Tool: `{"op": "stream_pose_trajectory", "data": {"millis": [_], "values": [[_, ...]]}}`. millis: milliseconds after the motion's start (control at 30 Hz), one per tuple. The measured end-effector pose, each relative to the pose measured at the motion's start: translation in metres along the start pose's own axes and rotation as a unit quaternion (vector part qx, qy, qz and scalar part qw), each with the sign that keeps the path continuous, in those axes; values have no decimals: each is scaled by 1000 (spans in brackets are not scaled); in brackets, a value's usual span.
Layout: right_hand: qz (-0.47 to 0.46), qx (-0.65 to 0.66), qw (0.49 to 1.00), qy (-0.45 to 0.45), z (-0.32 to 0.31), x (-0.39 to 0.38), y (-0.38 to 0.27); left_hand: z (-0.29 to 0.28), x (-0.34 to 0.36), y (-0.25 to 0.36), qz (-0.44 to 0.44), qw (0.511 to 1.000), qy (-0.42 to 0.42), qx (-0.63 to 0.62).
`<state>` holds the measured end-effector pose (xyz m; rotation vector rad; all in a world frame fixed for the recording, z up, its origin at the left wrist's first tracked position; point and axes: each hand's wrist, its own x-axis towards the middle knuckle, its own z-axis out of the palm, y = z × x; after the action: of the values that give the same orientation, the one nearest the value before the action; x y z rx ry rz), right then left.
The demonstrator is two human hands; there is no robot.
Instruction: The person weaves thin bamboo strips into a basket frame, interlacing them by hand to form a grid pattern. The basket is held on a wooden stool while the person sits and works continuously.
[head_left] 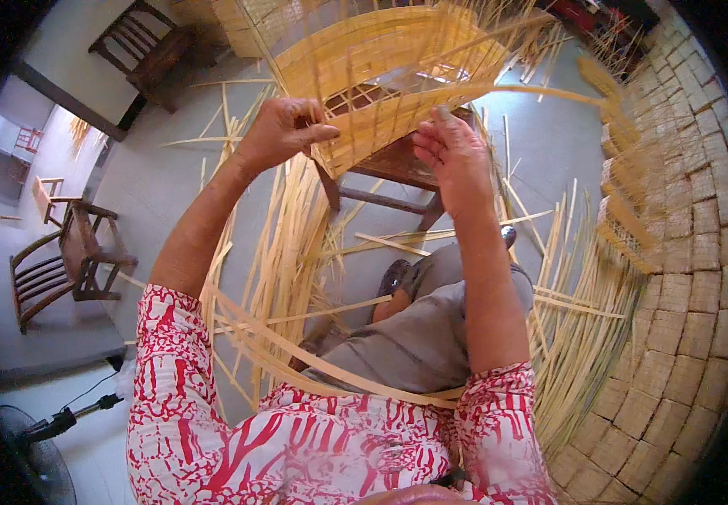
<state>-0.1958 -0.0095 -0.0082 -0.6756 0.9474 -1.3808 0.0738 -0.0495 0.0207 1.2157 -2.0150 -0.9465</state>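
A partly woven bamboo basket (381,38) with upright stakes leans on a dark wooden stool (398,168) in front of me. My left hand (278,135) pinches the near left side of the weave, thumb and forefinger together by the stakes. At the right end of that side, my right hand (455,150) has its thumb against a long pale bamboo strip (541,90), the other fingers curled. The strip runs along the woven wall, and its free end sticks out to the right. Some fingertips are hidden behind the weave.
Loose bamboo strips (280,252) lie on the floor left of my legs, with more (583,320) to the right. Stacked woven baskets (684,337) line the right side. Wooden chairs (82,244) stand at left, a fan (31,446) at lower left. Several strips cross my lap.
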Motion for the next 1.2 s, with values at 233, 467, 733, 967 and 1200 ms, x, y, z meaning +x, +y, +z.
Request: {"op": "stream_pose_trajectory", "data": {"millis": [233, 467, 733, 967, 1200], "values": [[87, 120, 985, 93, -41, 40, 33, -14, -15, -64, -6, 999, -11, -41], [51, 228, 971, -38, -62, 63, 28, -12, -19, -54, 109, 991, 62, 44], [33, 218, 975, 7, -35, 42, 11, 52, -28, -53, 48, 878, 475, -22], [8, 207, 978, -21, -28, 26, 5, 74, 9, -44, 86, 850, 498, -148], [-19, 217, 976, -13, -31, 49, 9, 75, 9, -36, 83, 865, 472, -150]]}}
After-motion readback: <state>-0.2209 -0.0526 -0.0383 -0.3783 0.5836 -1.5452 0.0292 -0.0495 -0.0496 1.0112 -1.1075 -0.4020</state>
